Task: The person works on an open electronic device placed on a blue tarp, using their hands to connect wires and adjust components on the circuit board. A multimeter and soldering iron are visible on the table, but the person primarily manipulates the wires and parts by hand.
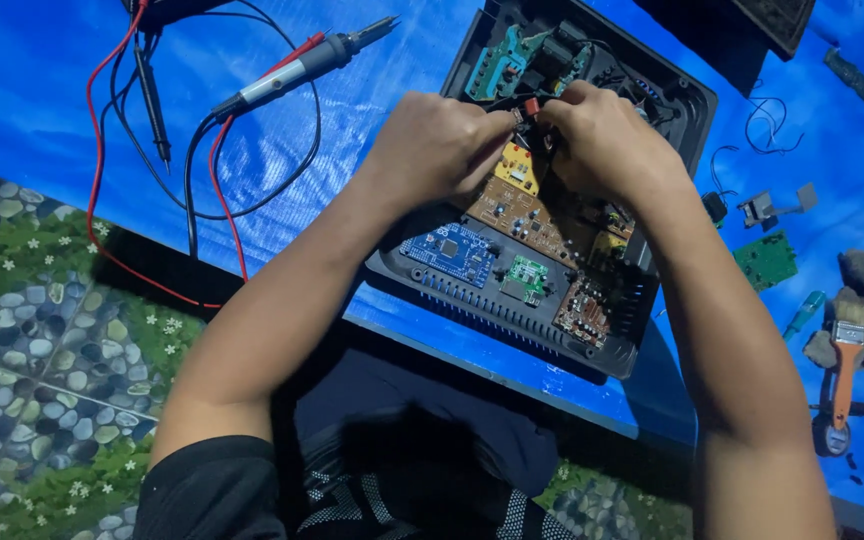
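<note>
Black open casing (552,330) lies diagonally; left hand (437,145) and right hand (607,140) pinch red part (531,106).

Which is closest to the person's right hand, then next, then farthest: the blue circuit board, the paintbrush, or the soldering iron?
From the right hand:
1. Blue circuit board, inside the open black case, down and to the left.
2. Paintbrush, out on the blue sheet at the right edge.
3. Soldering iron, past the left hand, upper left.

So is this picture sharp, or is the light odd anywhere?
Head view: bluish light tints everything; the hands and circuit boards look fairly sharp; the lap below sits in deep shadow; the paintbrush at the right edge looks slightly soft.
</note>
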